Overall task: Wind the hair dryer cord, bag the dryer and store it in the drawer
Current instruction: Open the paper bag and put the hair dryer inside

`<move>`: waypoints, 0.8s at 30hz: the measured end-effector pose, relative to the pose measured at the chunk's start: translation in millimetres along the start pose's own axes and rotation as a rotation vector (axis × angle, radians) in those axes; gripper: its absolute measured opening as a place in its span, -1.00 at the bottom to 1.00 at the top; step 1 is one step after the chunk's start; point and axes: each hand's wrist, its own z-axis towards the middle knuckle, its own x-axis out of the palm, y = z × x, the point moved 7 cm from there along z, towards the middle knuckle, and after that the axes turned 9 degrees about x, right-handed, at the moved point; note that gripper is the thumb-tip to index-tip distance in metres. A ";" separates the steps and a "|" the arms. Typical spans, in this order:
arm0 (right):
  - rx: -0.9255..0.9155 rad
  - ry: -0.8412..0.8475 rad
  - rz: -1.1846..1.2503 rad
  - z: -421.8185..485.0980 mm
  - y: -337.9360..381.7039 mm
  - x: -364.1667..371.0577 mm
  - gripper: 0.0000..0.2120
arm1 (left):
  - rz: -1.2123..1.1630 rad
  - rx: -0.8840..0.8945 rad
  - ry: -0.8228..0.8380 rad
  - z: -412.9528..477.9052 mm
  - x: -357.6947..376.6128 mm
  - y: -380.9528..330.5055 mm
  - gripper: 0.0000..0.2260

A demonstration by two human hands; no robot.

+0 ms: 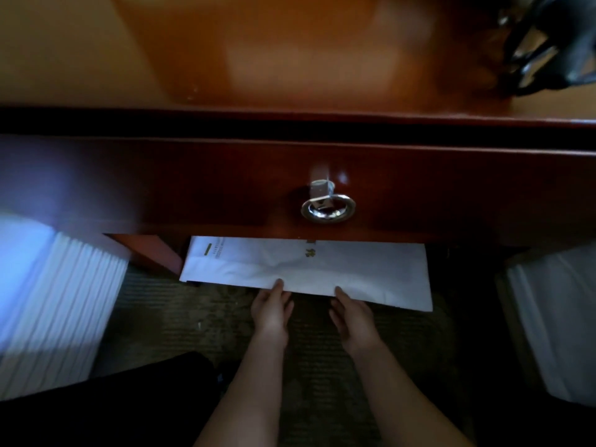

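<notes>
- While both our left hand and right hand pinch the white bag's near edge below the closed drawer, it may tear.
- Hair dryer lies at the desktop's far right corner, cord possibly loose, and could slip off.

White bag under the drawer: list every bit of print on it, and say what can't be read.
Nothing on the bag can be quoted.
Left end: a small green bar with lines of fine print beside it, too small and blurred to read.
Top middle: two dark characters or a logo, blurred, partly hidden by the drawer.
No other text shows in this view.
</notes>
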 end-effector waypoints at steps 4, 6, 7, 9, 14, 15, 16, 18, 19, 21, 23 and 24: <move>-0.083 0.060 0.054 -42.1 13.5 7.9 -0.69 | -0.065 0.086 0.031 -23.4 3.4 -27.9 -0.71; -0.157 0.091 0.048 -64.1 20.5 8.3 -0.85 | -0.103 0.129 0.050 -41.5 3.0 -40.2 -0.79; -0.200 0.114 0.050 -75.9 23.0 8.6 -0.92 | -0.129 0.148 0.062 -53.4 3.7 -46.3 -0.85; -0.279 0.144 0.068 -98.4 24.0 6.9 -0.96 | -0.172 0.205 0.062 -79.4 4.0 -58.6 -0.90; -0.437 0.271 0.163 -166.7 20.2 11.6 -0.88 | -0.317 0.357 0.043 -149.3 -10.2 -89.0 -0.97; -0.462 0.292 0.167 -182.4 20.5 13.7 -0.86 | -0.343 0.390 0.058 -161.3 -13.8 -97.9 -0.94; -0.479 0.308 0.165 -198.8 19.8 14.5 -0.85 | -0.375 0.422 0.086 -174.3 -17.4 -108.0 -0.93; -0.502 0.324 0.153 -228.4 17.6 12.9 -0.86 | -0.416 0.496 0.146 -200.8 -22.9 -128.9 -0.95; -0.510 0.329 0.149 -242.5 16.5 11.2 -0.87 | -0.427 0.536 0.176 -215.4 -24.8 -139.7 -0.93; -0.539 0.337 0.130 -273.1 16.2 10.8 -0.87 | -0.450 0.609 0.221 -243.3 -29.8 -160.5 -0.80; -0.586 0.330 0.088 -305.7 16.5 12.4 -0.85 | -0.468 0.658 0.240 -269.8 -36.3 -178.8 -0.73; -0.613 0.326 0.069 -322.9 16.9 13.5 -0.83 | -0.476 0.678 0.242 -282.7 -40.3 -188.5 -0.72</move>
